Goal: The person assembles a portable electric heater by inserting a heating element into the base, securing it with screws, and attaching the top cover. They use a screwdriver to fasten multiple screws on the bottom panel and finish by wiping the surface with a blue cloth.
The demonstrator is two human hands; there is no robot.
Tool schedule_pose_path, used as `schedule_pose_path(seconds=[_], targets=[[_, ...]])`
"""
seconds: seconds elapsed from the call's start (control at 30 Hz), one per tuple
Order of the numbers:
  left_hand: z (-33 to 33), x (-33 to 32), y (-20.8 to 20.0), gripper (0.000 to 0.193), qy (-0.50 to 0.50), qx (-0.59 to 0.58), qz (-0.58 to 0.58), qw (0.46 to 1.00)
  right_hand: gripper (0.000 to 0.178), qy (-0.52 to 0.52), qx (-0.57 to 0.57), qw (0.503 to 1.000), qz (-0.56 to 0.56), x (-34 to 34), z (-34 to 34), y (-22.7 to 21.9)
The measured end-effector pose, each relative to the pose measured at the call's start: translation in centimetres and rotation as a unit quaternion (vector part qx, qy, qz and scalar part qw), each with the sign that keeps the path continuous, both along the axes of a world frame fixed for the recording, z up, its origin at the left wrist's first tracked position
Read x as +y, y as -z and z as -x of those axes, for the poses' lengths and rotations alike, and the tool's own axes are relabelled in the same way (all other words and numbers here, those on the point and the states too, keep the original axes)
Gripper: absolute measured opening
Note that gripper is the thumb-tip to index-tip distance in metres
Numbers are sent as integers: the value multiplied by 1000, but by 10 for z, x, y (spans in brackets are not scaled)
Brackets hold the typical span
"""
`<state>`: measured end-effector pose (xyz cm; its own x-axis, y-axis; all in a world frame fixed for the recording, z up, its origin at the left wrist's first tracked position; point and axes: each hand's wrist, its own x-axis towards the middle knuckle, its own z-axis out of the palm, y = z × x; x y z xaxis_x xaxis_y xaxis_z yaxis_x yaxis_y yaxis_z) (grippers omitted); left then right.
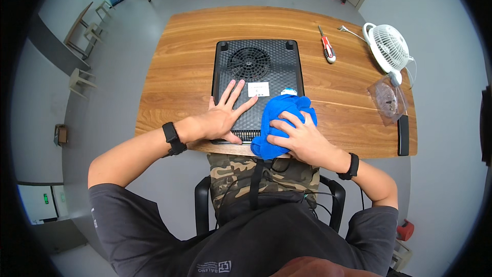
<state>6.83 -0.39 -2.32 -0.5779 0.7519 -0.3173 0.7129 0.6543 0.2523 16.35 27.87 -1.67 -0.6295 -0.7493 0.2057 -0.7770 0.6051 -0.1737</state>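
A flat black appliance lies on the wooden table, its textured underside up, with a round fan grille at the far end and small feet at the far corners. White labels sit near its middle. My left hand rests spread on the left part of this panel, holding nothing. With my right hand I press a bunched blue cloth against the near right corner, fingers curled into it. The cloth hides that corner and part of a label.
On the table, a red-and-white screwdriver lies beyond the appliance to the right. Farther right stand a small white fan with its plug, a clear plastic container and a narrow black box by the edge.
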Motion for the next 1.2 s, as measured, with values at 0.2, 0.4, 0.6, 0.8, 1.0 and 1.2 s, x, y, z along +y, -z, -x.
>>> schedule_pose_path(seconds=[0.2,0.4,0.6,0.8,1.0,1.2], targets=[[1,0,3,129,3,-4,3,1000,61,52,-102,990,82,33,2,-12],[2,3,-4,129,11,-7,12,1000,62,204,-188,929,245,42,12,9],[1,3,-10,130,19,5,24,1000,60,235,-125,924,276,48,87,42],[3,2,-6,128,30,16,20,999,61,319,-97,904,268,43,154,55],[2,3,-9,127,24,15,24,999,56,389,-88,884,244,31,187,57],[2,2,-5,129,7,-20,21,1000,51,305,21,883,355,56,215,-15]])
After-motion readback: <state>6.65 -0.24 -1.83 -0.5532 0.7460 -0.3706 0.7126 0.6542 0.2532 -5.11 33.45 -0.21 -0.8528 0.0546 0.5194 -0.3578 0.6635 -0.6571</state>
